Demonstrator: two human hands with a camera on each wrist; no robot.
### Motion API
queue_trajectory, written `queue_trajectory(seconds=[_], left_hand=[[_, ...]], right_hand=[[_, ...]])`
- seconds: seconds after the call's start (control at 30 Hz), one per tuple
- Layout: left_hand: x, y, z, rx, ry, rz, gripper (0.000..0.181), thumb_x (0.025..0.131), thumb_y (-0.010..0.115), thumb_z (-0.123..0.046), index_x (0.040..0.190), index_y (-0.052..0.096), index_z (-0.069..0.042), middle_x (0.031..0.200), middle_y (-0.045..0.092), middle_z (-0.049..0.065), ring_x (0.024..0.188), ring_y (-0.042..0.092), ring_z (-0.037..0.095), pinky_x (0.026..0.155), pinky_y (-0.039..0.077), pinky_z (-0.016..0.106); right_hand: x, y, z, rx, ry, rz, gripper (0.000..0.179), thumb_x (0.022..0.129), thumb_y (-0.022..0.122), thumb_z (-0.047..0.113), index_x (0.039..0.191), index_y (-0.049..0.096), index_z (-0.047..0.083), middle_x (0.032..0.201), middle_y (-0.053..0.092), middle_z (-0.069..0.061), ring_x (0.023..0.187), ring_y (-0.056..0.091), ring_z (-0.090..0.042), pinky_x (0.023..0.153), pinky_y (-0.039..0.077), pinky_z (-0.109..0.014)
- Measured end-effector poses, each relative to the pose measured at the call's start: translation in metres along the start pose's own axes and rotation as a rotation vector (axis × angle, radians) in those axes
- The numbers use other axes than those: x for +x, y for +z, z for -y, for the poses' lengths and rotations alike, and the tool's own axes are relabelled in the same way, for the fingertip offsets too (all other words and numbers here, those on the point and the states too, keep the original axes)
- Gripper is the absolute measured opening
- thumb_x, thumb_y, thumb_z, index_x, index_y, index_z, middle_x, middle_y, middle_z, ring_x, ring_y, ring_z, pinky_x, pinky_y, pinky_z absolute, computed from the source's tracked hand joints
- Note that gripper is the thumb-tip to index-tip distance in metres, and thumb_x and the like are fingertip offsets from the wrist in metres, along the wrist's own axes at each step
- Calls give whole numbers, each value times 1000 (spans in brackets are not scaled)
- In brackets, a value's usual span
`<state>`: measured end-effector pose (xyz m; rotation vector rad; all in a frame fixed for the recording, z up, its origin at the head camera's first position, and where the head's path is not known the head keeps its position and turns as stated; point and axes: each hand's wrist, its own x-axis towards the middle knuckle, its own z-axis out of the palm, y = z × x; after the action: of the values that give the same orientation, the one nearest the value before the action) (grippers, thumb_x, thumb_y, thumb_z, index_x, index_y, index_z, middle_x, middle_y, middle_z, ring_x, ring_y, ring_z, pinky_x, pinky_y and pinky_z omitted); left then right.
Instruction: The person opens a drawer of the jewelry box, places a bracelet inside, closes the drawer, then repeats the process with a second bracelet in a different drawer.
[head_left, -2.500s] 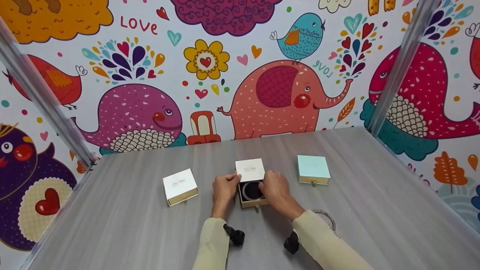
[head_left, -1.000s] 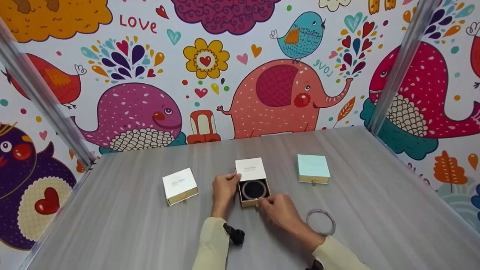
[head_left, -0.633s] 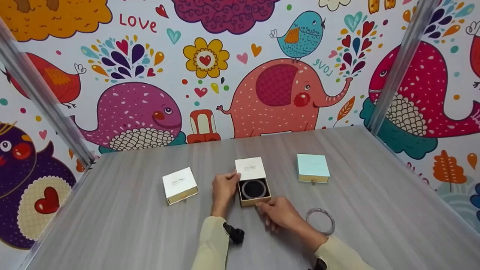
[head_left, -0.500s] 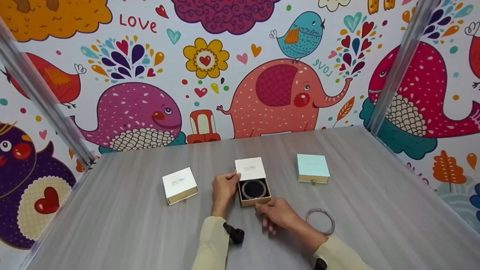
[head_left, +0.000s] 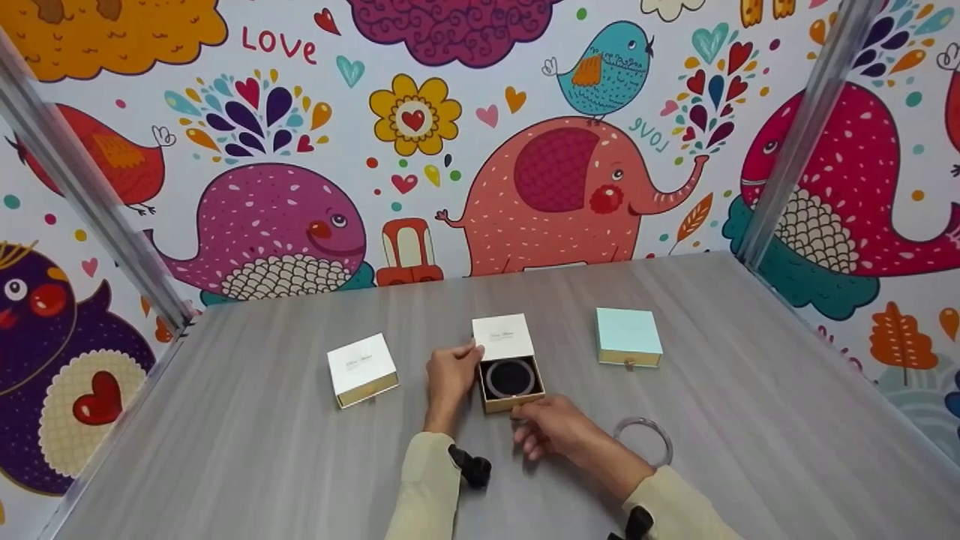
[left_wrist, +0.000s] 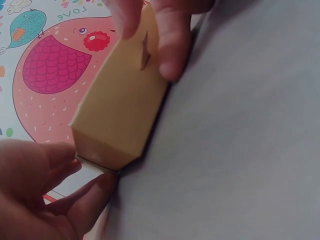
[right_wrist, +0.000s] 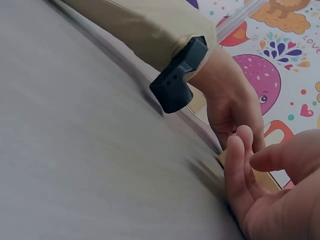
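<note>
In the head view my left hand (head_left: 452,379) pinches the left edge of a white slide-out jewelry box (head_left: 502,335) at the table's middle, thumb and fingers on opposite faces of its sleeve. The box's gold drawer (head_left: 512,404) is pulled out towards me. Inside, a silver-grey bangle (head_left: 532,369) lies round a black cushion (head_left: 511,377). My right hand (head_left: 555,427) is at the drawer's front, fingers extended and touching it. The left wrist view shows a small pull tab (left_wrist: 145,52) on that front, between the right hand's thumb and finger.
A second white box (head_left: 361,366), closed, stands to the left. At the back right is a closed mint-green box (head_left: 628,330). Another bangle (head_left: 666,439) lies on the grey table (head_left: 750,390), partly behind my right forearm. A patterned wall (head_left: 420,45) rises behind.
My right hand has moved from the drawer's right side down to its front, uncovering the bangle on the cushion. The left hand stays on the sleeve. The loose bangle shows more than before.
</note>
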<state>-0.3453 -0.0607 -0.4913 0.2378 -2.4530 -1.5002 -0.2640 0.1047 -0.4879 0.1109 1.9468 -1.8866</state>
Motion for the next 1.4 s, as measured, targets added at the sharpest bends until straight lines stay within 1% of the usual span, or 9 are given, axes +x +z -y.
queue_trajectory(seconds=[0.1, 0.23, 0.37, 0.47, 0.63, 0.87, 1.03, 1.3, 1.4], left_hand=[[0, 0, 0, 1, -8, 5, 20, 86, 75, -27, 101, 81, -15, 112, 75, 12, 106, 72, 28, 89, 56, 45], [0, 0, 0, -4, -16, 5, 20, 86, 74, -26, 102, 81, -15, 113, 75, 12, 107, 72, 28, 90, 55, 45], [0, 0, -1, -6, -18, 4, 19, 86, 75, -26, 101, 81, -16, 112, 75, 11, 103, 72, 27, 87, 56, 44], [-1, 0, -2, -1, -23, 2, 18, 87, 75, -26, 100, 81, -16, 111, 76, 11, 100, 72, 25, 84, 56, 44], [-1, -1, -3, 6, -39, 5, 18, 87, 75, -28, 101, 81, -17, 110, 76, 10, 99, 72, 25, 84, 56, 44], [-2, -2, -4, -1, 2, 2, 19, 87, 73, -24, 102, 80, -13, 111, 75, 13, 104, 72, 28, 89, 56, 45], [-2, -3, -4, 8, -6, 14, 20, 88, 73, -26, 103, 80, -14, 112, 75, 12, 106, 72, 27, 89, 56, 45], [-2, -4, -5, -5, -14, 13, 20, 87, 74, -24, 103, 80, -14, 110, 76, 12, 95, 70, 21, 86, 56, 41], [-2, -5, -5, -10, -8, 11, 20, 87, 74, -24, 103, 80, -13, 110, 75, 13, 98, 71, 22, 87, 56, 42]], right_hand=[[1, 0, -2, 41, -7, 13, 26, 96, 56, 15, 110, 60, -7, 65, 64, 0, 51, 54, -6, 51, 51, -22], [1, 3, -3, 61, -28, -14, 25, 97, 55, 13, 108, 63, -8, 65, 65, 1, 51, 54, -5, 52, 52, -22], [0, 7, -3, 17, -60, -70, 24, 96, 56, 12, 104, 66, -9, 65, 66, 1, 49, 56, -5, 50, 52, -23], [1, 10, -2, -25, -65, -95, 24, 97, 57, 12, 103, 67, -9, 65, 67, 1, 47, 56, -5, 49, 53, -23], [2, 11, 0, -38, -59, -114, 25, 98, 57, 13, 103, 68, -9, 63, 67, 1, 46, 55, -5, 48, 52, -23], [4, 13, 0, -42, -78, -141, 24, 98, 58, 13, 103, 70, -7, 63, 67, 2, 46, 55, -5, 47, 51, -23], [6, 13, 0, -61, -84, -166, 23, 98, 59, 13, 102, 71, -5, 63, 68, 2, 46, 56, -5, 47, 52, -23], [8, 13, 1, -77, -103, -183, 22, 98, 59, 13, 101, 71, -5, 63, 67, 1, 45, 56, -7, 46, 52, -25], [9, 13, 2, -87, -106, -187, 22, 98, 59, 14, 100, 71, -4, 63, 67, 1, 45, 56, -7, 46, 53, -25]])
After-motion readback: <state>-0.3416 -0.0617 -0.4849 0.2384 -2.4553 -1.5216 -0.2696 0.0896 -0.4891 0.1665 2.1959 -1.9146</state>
